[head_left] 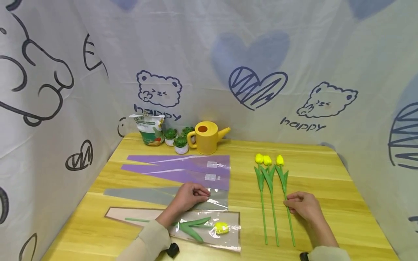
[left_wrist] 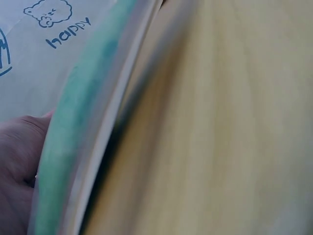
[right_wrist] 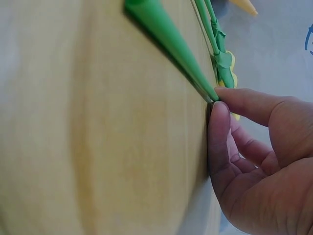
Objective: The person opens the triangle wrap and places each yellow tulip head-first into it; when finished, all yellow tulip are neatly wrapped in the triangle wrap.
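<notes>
My right hand (head_left: 303, 206) pinches the green stem (right_wrist: 171, 49) of the rightmost yellow tulip (head_left: 279, 160) between thumb and fingertips, low over the tabletop. Two more yellow tulips (head_left: 267, 160) lie just left of it, flower heads toward the back. Over the right part of a grey plastic sleeve (head_left: 140, 194) is my left hand (head_left: 191, 195), its fingers loosely curled. Nearest me, under the left forearm, lies a clear, brown-edged sleeve (head_left: 233, 217) with a yellow tulip (head_left: 221, 227) inside. The left wrist view shows part of the left hand (left_wrist: 19, 166) and that sleeve's side, blurred.
Two purple sleeves (head_left: 189, 175) lie behind the grey one. Along the back stand a white-and-green bag (head_left: 151, 130), small potted succulents (head_left: 180, 143) and a yellow watering can (head_left: 207, 139). A printed cloth (head_left: 202, 65) hangs behind the wooden table (head_left: 333, 174).
</notes>
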### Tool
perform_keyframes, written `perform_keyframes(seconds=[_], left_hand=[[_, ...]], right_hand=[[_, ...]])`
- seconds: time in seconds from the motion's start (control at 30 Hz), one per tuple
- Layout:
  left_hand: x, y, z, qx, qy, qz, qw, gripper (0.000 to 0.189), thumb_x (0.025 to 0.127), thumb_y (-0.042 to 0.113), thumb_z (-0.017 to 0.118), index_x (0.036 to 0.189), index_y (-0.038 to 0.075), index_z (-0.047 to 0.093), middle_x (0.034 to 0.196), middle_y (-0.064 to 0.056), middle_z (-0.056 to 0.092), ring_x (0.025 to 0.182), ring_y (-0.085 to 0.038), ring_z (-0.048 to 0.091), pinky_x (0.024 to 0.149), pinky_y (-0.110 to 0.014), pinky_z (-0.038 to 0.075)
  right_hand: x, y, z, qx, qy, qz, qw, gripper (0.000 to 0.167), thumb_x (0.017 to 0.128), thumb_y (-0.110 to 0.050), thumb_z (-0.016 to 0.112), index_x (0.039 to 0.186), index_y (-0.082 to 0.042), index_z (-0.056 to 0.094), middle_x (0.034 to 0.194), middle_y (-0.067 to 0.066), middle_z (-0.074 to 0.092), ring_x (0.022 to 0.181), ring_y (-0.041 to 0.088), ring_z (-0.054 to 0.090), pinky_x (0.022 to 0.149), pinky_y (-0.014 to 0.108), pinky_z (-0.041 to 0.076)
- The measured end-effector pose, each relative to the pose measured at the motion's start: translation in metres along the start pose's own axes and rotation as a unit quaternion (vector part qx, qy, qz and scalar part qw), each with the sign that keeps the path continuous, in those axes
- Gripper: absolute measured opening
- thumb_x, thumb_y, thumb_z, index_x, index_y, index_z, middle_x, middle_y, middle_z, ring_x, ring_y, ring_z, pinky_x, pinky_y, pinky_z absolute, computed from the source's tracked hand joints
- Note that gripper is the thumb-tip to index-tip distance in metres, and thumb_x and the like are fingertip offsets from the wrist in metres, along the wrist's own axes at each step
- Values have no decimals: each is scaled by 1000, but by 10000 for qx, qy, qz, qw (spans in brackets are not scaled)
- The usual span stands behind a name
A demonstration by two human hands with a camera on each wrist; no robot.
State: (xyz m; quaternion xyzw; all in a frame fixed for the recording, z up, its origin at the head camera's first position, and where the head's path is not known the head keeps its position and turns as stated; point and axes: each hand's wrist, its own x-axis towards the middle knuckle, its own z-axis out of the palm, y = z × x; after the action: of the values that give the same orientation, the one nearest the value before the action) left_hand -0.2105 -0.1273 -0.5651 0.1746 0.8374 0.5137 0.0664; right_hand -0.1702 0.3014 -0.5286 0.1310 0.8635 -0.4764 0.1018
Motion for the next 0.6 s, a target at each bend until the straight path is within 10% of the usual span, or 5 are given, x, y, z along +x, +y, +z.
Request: perform_keyframes(seconds=[0.6], left_hand=[[0,-3,-7,-641,152,-50,9978,15,88,13,82,101,7,79,92,-10,77,75,-7,63,69,-22,51]], right_hand=[[1,0,-2,109,-18,47,9999,35,92,-12,78,117,10,67,90,8,75,70,15,69,64,29,60]])
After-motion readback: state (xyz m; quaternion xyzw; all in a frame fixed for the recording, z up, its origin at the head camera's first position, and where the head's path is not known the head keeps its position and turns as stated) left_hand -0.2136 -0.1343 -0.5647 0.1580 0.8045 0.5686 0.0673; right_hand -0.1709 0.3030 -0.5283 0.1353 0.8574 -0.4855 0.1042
